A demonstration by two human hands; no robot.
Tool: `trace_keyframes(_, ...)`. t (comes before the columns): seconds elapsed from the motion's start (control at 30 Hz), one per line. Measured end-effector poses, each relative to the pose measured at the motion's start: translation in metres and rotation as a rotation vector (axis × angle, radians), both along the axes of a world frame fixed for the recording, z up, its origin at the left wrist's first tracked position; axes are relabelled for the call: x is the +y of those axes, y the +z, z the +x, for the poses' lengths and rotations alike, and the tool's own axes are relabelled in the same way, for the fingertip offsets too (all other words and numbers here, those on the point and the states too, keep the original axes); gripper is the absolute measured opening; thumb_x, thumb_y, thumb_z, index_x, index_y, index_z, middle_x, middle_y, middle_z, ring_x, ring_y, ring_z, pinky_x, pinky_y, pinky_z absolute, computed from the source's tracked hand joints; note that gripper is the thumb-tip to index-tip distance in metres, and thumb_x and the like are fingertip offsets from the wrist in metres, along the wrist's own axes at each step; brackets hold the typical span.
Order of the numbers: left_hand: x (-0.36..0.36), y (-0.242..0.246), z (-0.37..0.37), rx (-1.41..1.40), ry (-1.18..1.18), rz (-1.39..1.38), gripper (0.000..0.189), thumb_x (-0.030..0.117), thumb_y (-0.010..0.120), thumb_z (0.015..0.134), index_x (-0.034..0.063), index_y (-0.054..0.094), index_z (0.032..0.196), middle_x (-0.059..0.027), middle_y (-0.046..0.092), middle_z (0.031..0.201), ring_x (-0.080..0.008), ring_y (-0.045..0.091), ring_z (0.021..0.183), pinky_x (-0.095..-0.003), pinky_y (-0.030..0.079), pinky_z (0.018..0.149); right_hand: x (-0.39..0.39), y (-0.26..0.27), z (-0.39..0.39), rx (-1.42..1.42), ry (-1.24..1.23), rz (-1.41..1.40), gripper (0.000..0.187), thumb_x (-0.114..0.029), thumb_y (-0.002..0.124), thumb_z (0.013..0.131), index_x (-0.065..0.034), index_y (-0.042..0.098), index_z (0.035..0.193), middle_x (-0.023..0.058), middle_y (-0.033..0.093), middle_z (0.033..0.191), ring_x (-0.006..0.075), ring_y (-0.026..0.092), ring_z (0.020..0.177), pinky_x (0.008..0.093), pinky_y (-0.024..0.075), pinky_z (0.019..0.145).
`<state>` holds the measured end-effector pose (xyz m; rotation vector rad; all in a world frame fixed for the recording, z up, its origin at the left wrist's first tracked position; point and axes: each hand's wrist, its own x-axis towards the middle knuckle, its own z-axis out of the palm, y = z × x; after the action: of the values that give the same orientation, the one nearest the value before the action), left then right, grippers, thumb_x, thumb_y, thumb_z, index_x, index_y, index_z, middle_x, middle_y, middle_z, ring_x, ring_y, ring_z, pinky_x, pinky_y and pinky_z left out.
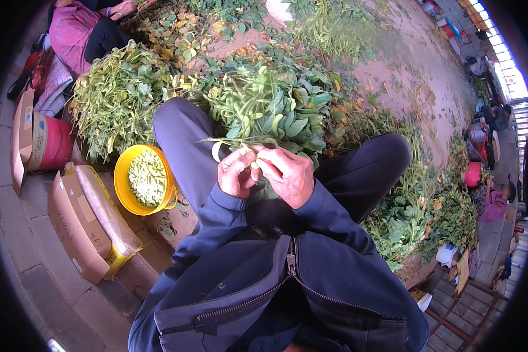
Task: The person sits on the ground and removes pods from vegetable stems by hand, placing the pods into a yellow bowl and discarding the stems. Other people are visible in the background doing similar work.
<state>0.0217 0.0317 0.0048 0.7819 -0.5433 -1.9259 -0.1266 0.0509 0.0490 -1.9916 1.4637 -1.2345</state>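
Note:
My left hand [235,174] and my right hand [291,175] meet between my raised knees. Pinched between their fingertips is a pale green bean pod [254,164], mostly covered by the fingers. Beside the left fingers hangs a curved green pod [216,152] near a thin stalk [222,140]. Just beyond my hands lies a leafy heap of bean plants [264,105], thick with pods. To the left of my knee, a yellow bucket [120,187] holds many shelled green beans [147,178].
Another bean plant pile [119,97] stands at left, near a seated person in a pink top [72,33]. Cardboard [77,224] and a red bucket [57,143] lie by the paving. More plants [400,215] spread at right. People sit along the far right edge.

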Motion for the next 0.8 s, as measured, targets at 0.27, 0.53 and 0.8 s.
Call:
trace_keyframes(0.27, -0.001, -0.002, -0.003, 0.035, -0.029, 0.023, 0.038, 0.014, 0.052, 0.088, -0.0090, 0.061, 0.116, -0.0058, 0.061, 0.071, -0.0104, 0.047, 0.048, -0.0210, 0.027, 0.040, -0.001, 0.004, 0.002, -0.031, -0.076, -0.020, 0.018, -0.001, 0.073, 0.076, -0.0058, 0.064, 0.091, 0.0078, 0.065, 0.077, 0.0253, 0.066, 0.063, 0.0314, 0.0507, 0.053)
trace_keyframes(0.53, 0.006, 0.016, -0.002, -0.050, -0.060, -0.058, 0.037, 0.017, 0.050, 0.094, -0.0081, 0.060, 0.119, -0.0041, 0.060, 0.068, -0.0076, 0.045, 0.049, -0.0196, 0.029, 0.045, 0.000, 0.004, -0.001, -0.078, -0.035, -0.021, 0.020, 0.002, 0.072, 0.075, -0.0045, 0.065, 0.093, 0.0090, 0.064, 0.077, 0.0237, 0.065, 0.062, 0.0306, 0.0505, 0.054)
trace_keyframes(0.8, 0.015, 0.001, -0.003, 0.027, -0.042, -0.156, 0.041, 0.023, 0.050, 0.098, -0.0121, 0.057, 0.119, -0.0045, 0.059, 0.062, -0.0076, 0.045, 0.049, -0.0201, 0.033, 0.049, 0.006, 0.013, 0.000, -0.556, 0.214, 0.289, 0.013, 0.006, 0.065, 0.083, 0.0014, 0.062, 0.094, 0.0074, 0.065, 0.079, 0.0172, 0.066, 0.065, 0.0281, 0.0524, 0.059)
